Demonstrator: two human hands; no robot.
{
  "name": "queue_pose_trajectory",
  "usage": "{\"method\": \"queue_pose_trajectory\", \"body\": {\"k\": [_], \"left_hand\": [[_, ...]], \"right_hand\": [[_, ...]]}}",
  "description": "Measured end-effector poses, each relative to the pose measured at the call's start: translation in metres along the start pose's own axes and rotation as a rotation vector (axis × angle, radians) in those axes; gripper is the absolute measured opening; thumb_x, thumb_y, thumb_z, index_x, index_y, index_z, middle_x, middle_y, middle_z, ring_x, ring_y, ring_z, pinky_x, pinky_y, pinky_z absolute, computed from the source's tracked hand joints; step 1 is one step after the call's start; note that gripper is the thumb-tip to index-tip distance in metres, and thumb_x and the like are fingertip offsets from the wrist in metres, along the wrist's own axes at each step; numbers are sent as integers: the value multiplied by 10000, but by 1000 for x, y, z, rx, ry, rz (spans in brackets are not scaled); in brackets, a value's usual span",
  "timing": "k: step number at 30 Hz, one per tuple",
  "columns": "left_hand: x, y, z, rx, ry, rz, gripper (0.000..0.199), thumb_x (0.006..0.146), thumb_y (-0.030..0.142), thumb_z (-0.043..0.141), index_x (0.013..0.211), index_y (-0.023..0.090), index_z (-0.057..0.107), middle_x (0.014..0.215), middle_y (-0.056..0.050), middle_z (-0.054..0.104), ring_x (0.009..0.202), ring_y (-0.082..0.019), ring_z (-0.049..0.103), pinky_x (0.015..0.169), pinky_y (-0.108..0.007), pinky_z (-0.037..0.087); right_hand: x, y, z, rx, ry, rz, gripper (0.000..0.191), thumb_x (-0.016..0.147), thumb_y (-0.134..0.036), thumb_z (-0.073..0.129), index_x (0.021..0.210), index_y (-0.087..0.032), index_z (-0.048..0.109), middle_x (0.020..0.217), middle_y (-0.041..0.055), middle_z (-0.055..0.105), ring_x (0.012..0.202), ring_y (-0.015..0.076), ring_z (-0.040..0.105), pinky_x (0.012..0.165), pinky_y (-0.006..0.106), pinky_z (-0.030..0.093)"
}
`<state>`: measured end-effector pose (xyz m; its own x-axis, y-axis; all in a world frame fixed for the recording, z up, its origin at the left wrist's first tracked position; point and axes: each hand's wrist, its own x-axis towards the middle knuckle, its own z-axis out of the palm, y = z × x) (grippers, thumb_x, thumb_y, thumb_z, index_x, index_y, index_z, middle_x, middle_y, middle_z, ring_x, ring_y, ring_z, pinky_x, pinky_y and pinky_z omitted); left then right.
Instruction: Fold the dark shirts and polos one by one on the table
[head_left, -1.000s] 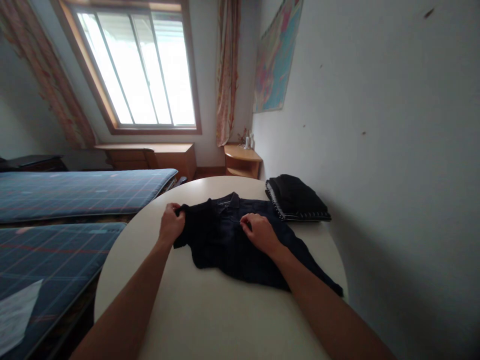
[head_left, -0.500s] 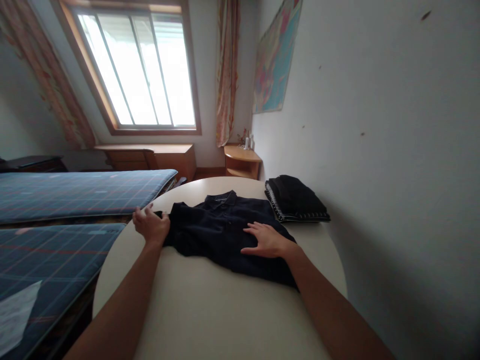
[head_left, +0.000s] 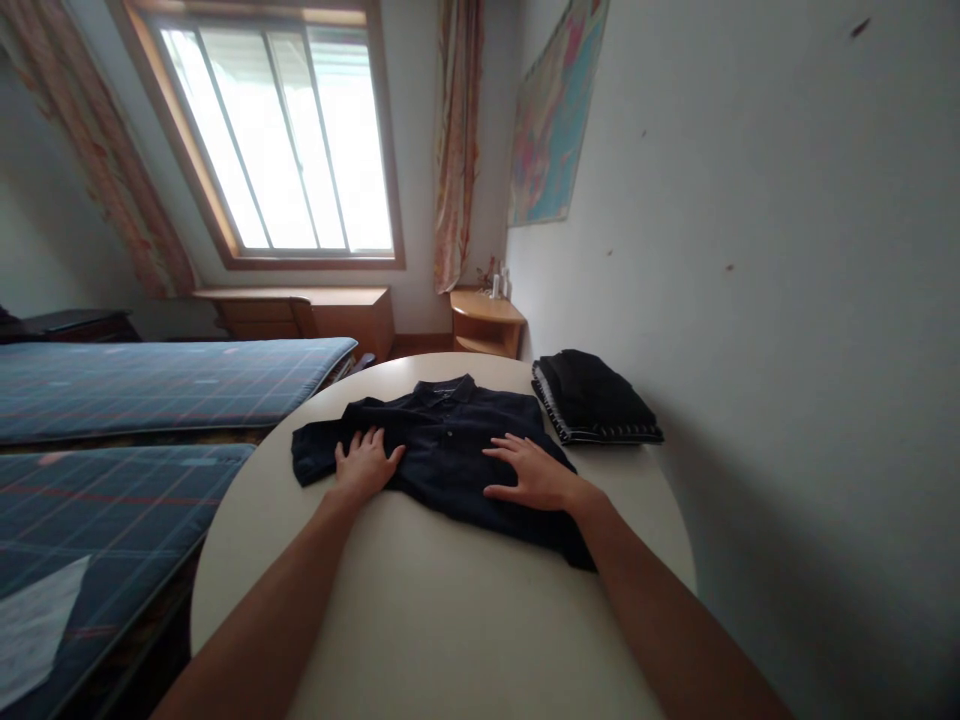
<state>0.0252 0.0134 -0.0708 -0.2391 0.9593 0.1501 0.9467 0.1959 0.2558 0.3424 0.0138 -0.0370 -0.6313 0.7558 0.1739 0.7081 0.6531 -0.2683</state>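
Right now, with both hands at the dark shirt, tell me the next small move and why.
I'd probably sweep the left hand lightly outward along the sleeve. That hand is open near the sleeve's base, the dark shirt looks rumpled around that shoulder, and the right hand is open over the shirt's body.

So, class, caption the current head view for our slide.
Left hand and right hand spread open on a dark collared shirt, folded black cloth beyond.

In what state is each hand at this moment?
Left hand: open, on the dark shirt.
Right hand: open, over the shirt.
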Motion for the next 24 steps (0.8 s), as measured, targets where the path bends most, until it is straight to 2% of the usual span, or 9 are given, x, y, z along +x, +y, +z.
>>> {"method": "queue_pose_trajectory", "body": {"k": [2, 4, 6, 8, 11, 14, 17, 20, 24], "left_hand": [[8, -13, -2, 28, 47, -55, 591, 921, 495, 480, 1399, 149, 502, 1510, -205, 433, 1430, -408, 306, 1127, -650, 201], [11, -19, -6, 49, 170, -72, 557, 915, 420, 512, 1387, 124, 511, 1488, -218, 450, 1402, -407, 348, 1128, -618, 233], [8, -13, -11, 20, 302, -3, 500, 916, 340, 515, 1365, 122, 525, 1442, -207, 497, 1339, -381, 436, 1115, -558, 303], [0, 1, -15, -88, 362, 156, 456, 936, 328, 491, 1356, 154, 528, 1394, -169, 542, 1280, -332, 505, 1086, -483, 378], [-18, 30, -15, -289, 287, 495, 487, 965, 391, 474, 1418, 211, 464, 1437, -121, 516, 1311, -267, 497, 1101, -418, 397], [-38, 56, -10, -322, 131, 680, 579, 973, 416, 477, 1511, 247, 347, 1563, -98, 378, 1415, -269, 384, 1143, -450, 353], [-50, 67, -6, -294, 20, 744, 698, 953, 402, 520, 1567, 272, 216, 1624, -82, 253, 1459, -282, 306, 1147, -468, 344], [-52, 66, -4, -274, -41, 766, 786, 934, 361, 546, 1586, 273, 116, 1650, -79, 155, 1446, -286, 331, 1136, -456, 360], [-49, 62, -5, -218, -81, 760, 684, 940, 354, 528, 1559, 282, 244, 1606, -64, 303, 1372, -288, 436, 1119, -459, 378]], "right_hand": [[0, 2, -4, -17, 78, 47, 635, 874, -580, 611, 1387, -209, 556, 1453, 128, 523, 1375, 293, 440, 1149, 469, 328], [1, 6, -6, -53, 171, 169, 549, 940, -500, 544, 1369, -157, 564, 1395, 149, 574, 1305, 287, 515, 1103, 435, 391], [2, 12, -5, -87, 213, 307, 515, 964, -454, 510, 1342, -111, 579, 1341, 176, 609, 1235, 306, 571, 1054, 438, 436], [3, 16, -2, -93, 202, 400, 508, 949, -442, 540, 1315, -94, 596, 1295, 190, 637, 1177, 330, 609, 1010, 450, 466], [6, 18, 1, -37, 201, 379, 429, 920, -334, 597, 1293, -121, 610, 1260, 164, 664, 1144, 308, 632, 990, 421, 479], [8, 9, 1, 48, 263, 224, 402, 908, -232, 591, 1302, -153, 597, 1270, 129, 660, 1182, 260, 607, 1028, 394, 452], [10, -4, 1, 164, 254, 43, 435, 927, -264, 559, 1355, -186, 550, 1287, 115, 646, 1193, 237, 589, 1056, 406, 429], [10, -15, 2, 283, 176, -74, 440, 929, -215, 502, 1368, -196, 525, 1319, 102, 621, 1225, 219, 557, 1087, 406, 403], [11, -12, 1, 367, 176, -65, 389, 894, -105, 429, 1230, -192, 603, 1225, 71, 663, 1179, 189, 575, 1067, 365, 421]]}}
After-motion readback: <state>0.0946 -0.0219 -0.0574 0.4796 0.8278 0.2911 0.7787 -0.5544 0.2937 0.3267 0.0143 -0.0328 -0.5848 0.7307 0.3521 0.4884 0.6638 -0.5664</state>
